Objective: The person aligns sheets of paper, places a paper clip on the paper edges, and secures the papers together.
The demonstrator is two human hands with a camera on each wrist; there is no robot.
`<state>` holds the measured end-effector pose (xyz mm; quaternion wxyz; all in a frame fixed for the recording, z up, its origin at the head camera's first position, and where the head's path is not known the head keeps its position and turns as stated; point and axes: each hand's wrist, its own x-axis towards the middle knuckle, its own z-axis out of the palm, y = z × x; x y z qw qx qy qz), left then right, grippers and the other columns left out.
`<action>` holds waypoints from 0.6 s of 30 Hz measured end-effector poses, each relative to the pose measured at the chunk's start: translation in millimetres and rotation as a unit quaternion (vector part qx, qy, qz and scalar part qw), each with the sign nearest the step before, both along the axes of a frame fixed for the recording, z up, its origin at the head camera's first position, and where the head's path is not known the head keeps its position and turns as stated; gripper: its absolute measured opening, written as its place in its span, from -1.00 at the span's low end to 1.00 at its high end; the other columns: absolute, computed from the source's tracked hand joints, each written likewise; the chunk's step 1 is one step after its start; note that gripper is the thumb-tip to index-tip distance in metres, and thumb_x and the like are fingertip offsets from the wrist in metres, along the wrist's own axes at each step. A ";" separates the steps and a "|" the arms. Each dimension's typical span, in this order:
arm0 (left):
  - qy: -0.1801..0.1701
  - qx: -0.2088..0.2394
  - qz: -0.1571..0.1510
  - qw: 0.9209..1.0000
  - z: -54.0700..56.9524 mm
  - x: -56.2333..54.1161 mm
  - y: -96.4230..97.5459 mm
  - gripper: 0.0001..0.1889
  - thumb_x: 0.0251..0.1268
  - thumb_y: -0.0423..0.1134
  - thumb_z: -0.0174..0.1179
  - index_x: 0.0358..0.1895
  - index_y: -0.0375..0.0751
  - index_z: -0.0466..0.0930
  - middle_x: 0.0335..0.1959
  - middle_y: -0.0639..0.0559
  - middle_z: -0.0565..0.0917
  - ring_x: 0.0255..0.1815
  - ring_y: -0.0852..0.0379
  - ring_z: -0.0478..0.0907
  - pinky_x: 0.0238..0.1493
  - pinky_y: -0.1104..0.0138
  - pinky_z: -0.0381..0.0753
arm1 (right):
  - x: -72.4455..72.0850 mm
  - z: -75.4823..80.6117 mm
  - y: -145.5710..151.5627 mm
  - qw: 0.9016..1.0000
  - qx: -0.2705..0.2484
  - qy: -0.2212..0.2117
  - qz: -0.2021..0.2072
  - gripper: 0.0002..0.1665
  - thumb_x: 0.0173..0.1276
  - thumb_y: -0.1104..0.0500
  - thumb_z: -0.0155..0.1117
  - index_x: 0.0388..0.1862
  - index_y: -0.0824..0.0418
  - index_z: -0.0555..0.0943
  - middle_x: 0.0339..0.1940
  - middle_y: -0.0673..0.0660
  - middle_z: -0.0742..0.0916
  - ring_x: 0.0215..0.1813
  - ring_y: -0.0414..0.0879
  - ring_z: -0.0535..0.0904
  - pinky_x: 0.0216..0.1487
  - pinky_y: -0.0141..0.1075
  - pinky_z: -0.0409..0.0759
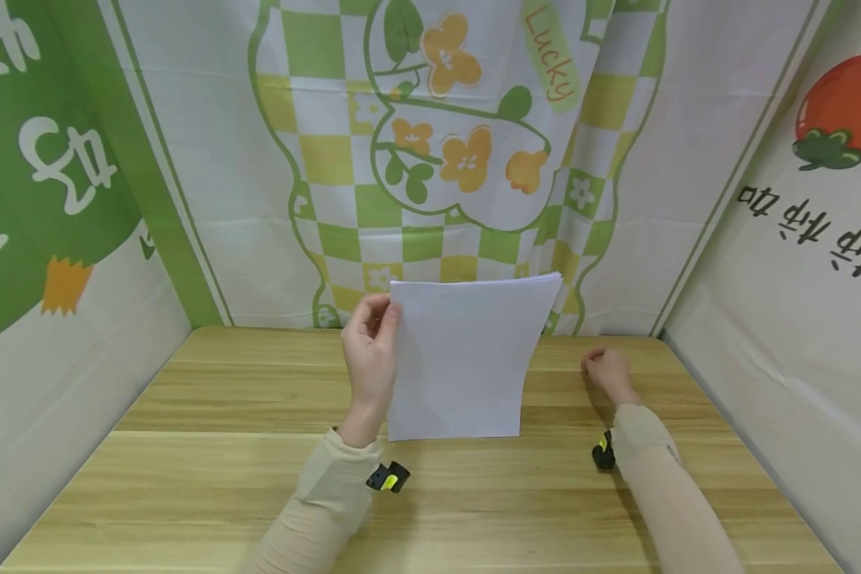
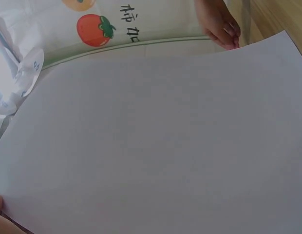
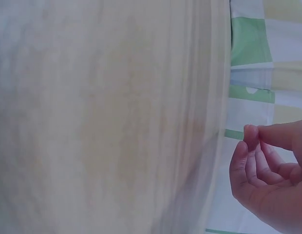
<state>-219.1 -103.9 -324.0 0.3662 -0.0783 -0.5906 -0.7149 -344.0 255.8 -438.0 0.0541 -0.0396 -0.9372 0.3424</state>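
Observation:
My left hand (image 1: 371,351) holds a few sheets of white paper (image 1: 466,359) upright by their upper left edge, thumb on the near face. At the top right corner the edges fan slightly apart. The paper (image 2: 156,141) fills most of the left wrist view, where only a bit of the left hand (image 2: 1,219) shows at the lower left corner. Well to the right of the sheets, my right hand (image 1: 608,373) is over the far right part of the table. In the right wrist view, the right hand (image 3: 273,170) has loosely bent fingers, thumb meeting index finger, and nothing between them.
The wooden table (image 1: 208,478) reaches back to a patterned curtain (image 1: 316,159) with green and yellow checks. Printed cloth walls stand along both sides, the right wall (image 1: 775,303) bearing a tomato picture. A small black and yellow device (image 1: 388,477) sits at the left wrist.

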 end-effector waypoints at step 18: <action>0.005 -0.006 0.005 1.000 -2.6 0.3 -0.7 -0.84 0.31 -0.41 0.13 -0.20 -0.51 0.52 -0.37 0.10 0.53 -0.33 0.22 0.45 -0.29 0.49 0.43 | 3.8 10.2 -0.8 0.998 -0.015 0.054 0.031 -0.68 0.37 0.22 0.08 -0.02 0.39 0.57 -0.18 0.34 0.72 -0.16 0.15 0.65 -0.20 -0.23 0.55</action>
